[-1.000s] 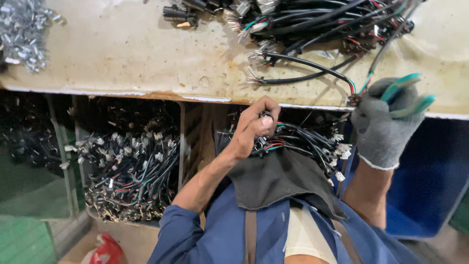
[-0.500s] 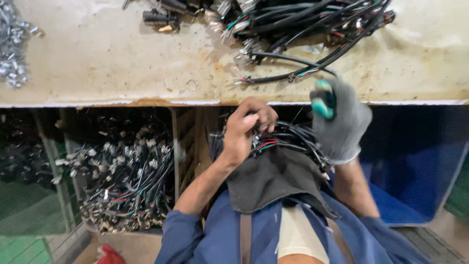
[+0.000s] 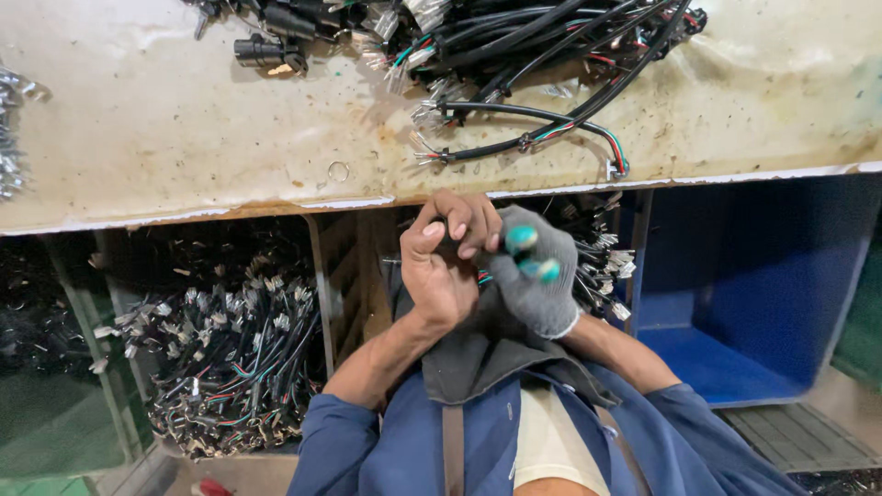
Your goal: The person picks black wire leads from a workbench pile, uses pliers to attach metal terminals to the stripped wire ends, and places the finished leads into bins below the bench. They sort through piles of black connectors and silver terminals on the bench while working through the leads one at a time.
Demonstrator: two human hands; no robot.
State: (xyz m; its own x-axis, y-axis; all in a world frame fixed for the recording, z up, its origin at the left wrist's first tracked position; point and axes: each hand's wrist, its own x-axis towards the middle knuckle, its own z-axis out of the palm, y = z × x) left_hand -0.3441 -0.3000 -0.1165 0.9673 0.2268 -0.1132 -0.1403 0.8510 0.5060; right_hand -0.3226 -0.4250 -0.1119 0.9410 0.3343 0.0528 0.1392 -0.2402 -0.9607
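My bare left hand (image 3: 443, 264) is closed around a bundle of black cables with metal terminals (image 3: 593, 262), just below the table's front edge. My right hand (image 3: 535, 271), in a grey glove with teal fingertips, presses against the left hand and grips the same bundle. Both hands sit over a dark apron at my chest. Most of the bundle is hidden behind the hands; its ends fan out to the right.
A worn pale table (image 3: 184, 138) spans the top, with a pile of black wire harnesses (image 3: 533, 46) and one looped cable (image 3: 542, 129). Under it stand a bin of finished harnesses (image 3: 230, 367) at left and a blue crate (image 3: 753, 303) at right.
My right hand came down from the table edge and left to meet my left hand at the cable bundle. The view shifted down slightly.
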